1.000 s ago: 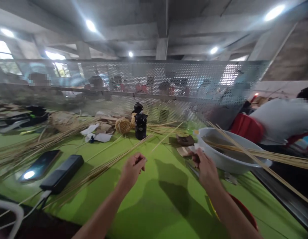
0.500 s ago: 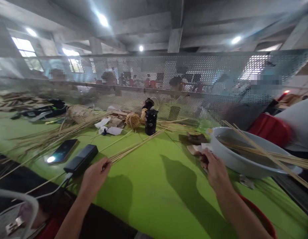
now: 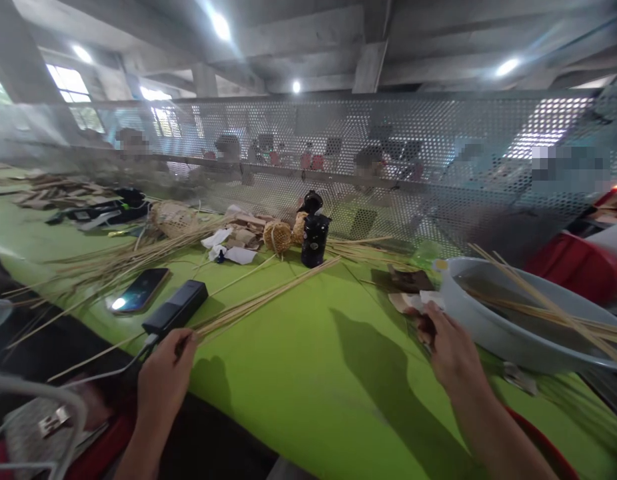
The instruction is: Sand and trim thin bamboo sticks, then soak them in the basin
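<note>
Near tabletop [image 3: 293,387] edge, left hand [image 3: 164,373] at cane strips [image 3: 258,300]; right hand [image 3: 451,347] by paper [image 3: 432,298], basin [image 3: 518,343]; green between; cannot tell either grip.

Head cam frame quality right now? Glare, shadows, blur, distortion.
Head view: ceiling lights blown out, with streaky flare; white hot spot on the phone, source unclear; soft dark shadows across the green table; perforated screen hazy, people behind it indistinct, pixelated patches there; wide-angle stretch towards the edges, the basin included.

The left hand [image 3: 166,370] seemingly pinches pale strips [image 3: 268,297].
</note>
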Tool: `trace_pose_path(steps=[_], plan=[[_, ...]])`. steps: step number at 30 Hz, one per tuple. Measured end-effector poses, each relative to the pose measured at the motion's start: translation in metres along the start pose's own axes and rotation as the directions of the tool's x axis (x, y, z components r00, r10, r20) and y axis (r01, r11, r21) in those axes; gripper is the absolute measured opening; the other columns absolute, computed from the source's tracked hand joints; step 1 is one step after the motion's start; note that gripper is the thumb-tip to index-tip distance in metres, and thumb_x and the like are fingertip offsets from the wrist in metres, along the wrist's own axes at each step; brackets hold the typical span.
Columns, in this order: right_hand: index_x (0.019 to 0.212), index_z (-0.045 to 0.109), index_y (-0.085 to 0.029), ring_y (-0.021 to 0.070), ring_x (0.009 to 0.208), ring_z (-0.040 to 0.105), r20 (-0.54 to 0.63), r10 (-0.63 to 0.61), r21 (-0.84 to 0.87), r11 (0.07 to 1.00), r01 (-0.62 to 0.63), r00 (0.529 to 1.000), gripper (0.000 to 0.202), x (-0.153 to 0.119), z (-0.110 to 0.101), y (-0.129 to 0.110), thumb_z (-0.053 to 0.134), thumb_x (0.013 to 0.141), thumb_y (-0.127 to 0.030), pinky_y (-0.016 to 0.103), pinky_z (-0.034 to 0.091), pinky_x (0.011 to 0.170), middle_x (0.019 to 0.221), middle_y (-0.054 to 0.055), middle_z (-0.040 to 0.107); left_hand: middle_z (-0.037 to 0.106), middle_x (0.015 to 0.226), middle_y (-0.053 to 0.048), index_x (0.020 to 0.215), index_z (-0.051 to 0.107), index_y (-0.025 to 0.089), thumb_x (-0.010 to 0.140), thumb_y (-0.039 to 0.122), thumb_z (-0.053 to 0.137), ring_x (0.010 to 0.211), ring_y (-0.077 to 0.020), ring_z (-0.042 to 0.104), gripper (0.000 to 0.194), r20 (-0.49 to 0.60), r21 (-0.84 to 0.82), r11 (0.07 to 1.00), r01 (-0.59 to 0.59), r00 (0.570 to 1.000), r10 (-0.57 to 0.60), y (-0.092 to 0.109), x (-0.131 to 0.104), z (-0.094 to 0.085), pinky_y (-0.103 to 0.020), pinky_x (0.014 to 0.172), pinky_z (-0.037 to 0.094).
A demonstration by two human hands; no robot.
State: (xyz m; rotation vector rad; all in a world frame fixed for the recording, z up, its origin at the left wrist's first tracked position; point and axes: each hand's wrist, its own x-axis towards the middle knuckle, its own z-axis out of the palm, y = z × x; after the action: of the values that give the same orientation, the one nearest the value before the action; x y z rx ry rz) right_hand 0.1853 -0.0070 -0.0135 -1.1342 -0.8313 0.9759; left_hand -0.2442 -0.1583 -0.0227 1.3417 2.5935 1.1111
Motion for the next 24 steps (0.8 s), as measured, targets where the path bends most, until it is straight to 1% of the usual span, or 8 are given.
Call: trace_pose_path(steps=[4, 8, 11, 14, 17, 19, 22, 24], plan=[[0.074, 0.070, -0.015, 0.0092, 0.055, 0.044, -0.016, 0.012, 0.015, 1.000, -0.012, 1.000, 0.039, 0.000, 0.000, 0.001, 0.079, 0.061, -0.051, 0.018, 0.030, 0.036, 0.072, 0.005, 0.066, 0.066, 0.086, -0.002, 0.096, 0.059, 0.024, 0.087, 0.046, 0.043, 0.078, -0.0207, 0.061, 0.028, -0.069, -0.019, 0.995, 0.096, 0.993, -0.097, -0.003, -0.002, -0.002, -0.028, 0.067, 0.040], [0.073, 0.070, -0.015, 0.0083, 0.053, 0.043, -0.020, 0.020, -0.002, 1.000, -0.020, 1.000, 0.038, 0.001, -0.002, 0.003, 0.079, 0.062, -0.050, 0.018, 0.030, 0.036, 0.072, 0.005, 0.068, 0.067, 0.090, -0.002, 0.127, 0.048, 0.025, 0.087, 0.046, 0.047, 0.071, -0.0193, 0.060, 0.045, -0.118, -0.107, 0.983, 0.152, 0.979, -0.164, 0.004, -0.011, -0.001, -0.028, 0.065, 0.042], [0.074, 0.069, -0.016, 0.0083, 0.053, 0.045, -0.020, 0.017, 0.011, 1.000, -0.017, 1.000, 0.035, 0.001, -0.002, 0.004, 0.079, 0.062, -0.047, 0.018, 0.031, 0.037, 0.072, 0.005, 0.068, 0.065, 0.086, 0.000, 0.136, 0.039, 0.023, 0.085, 0.046, 0.051, 0.064, -0.0177, 0.059, 0.057, -0.146, -0.181, 0.976, 0.121, 0.978, -0.148, 0.013, -0.019, 0.003, -0.028, 0.063, 0.043], [0.075, 0.069, -0.016, 0.0085, 0.052, 0.045, -0.022, 0.001, 0.022, 1.000, -0.001, 1.000, 0.033, 0.002, -0.002, 0.004, 0.079, 0.062, -0.044, 0.018, 0.030, 0.036, 0.074, 0.005, 0.069, 0.065, 0.090, -0.003, 0.131, 0.044, 0.021, 0.085, 0.044, 0.052, 0.072, -0.0188, 0.061, 0.052, -0.170, -0.223, 0.975, 0.004, 0.985, -0.043, 0.023, -0.021, 0.012, -0.029, 0.068, 0.046], [0.074, 0.070, -0.015, 0.0091, 0.053, 0.045, -0.031, 0.007, 0.006, 1.000, -0.007, 1.000, 0.033, 0.001, 0.000, 0.002, 0.079, 0.062, -0.045, 0.018, 0.030, 0.036, 0.072, 0.005, 0.068, 0.064, 0.102, -0.006, 0.118, 0.055, 0.021, 0.088, 0.042, 0.046, 0.086, -0.0210, 0.062, 0.037, -0.029, -0.167, 0.966, -0.199, 0.980, 0.197, 0.040, -0.011, 0.026, -0.031, 0.076, 0.048], [0.073, 0.070, -0.015, 0.0088, 0.054, 0.044, -0.034, 0.024, 0.003, 1.000, -0.024, 0.999, 0.035, 0.000, 0.001, 0.001, 0.080, 0.060, -0.046, 0.017, 0.030, 0.035, 0.069, 0.005, 0.067, 0.062, 0.114, -0.008, 0.115, 0.057, 0.023, 0.089, 0.037, 0.046, 0.104, -0.0249, 0.058, 0.032, 0.115, -0.033, 0.938, -0.346, 0.931, 0.347, 0.057, 0.001, 0.037, -0.035, 0.089, 0.045], [0.071, 0.069, -0.015, 0.0078, 0.053, 0.044, -0.025, 0.031, 0.027, 0.999, -0.030, 0.999, 0.037, -0.001, 0.003, -0.001, 0.081, 0.058, -0.047, 0.016, 0.030, 0.036, 0.068, 0.004, 0.066, 0.056, 0.129, -0.011, 0.126, 0.053, 0.020, 0.090, 0.034, 0.047, 0.118, -0.0272, 0.051, 0.039, 0.261, 0.103, 0.863, -0.494, 0.851, 0.456, 0.088, 0.023, 0.058, -0.039, 0.098, 0.038], [0.070, 0.068, -0.015, 0.0077, 0.053, 0.044, -0.017, 0.015, 0.037, 0.999, -0.015, 1.000, 0.037, 0.000, 0.003, 0.000, 0.081, 0.058, -0.048, 0.016, 0.030, 0.037, 0.069, 0.004, 0.067, 0.054, 0.133, -0.013, 0.129, 0.050, 0.018, 0.090, 0.034, 0.049, 0.120, -0.0286, 0.050, 0.042, 0.321, 0.177, 0.828, -0.532, 0.826, 0.463, 0.106, 0.037, 0.073, -0.040, 0.098, 0.038]])
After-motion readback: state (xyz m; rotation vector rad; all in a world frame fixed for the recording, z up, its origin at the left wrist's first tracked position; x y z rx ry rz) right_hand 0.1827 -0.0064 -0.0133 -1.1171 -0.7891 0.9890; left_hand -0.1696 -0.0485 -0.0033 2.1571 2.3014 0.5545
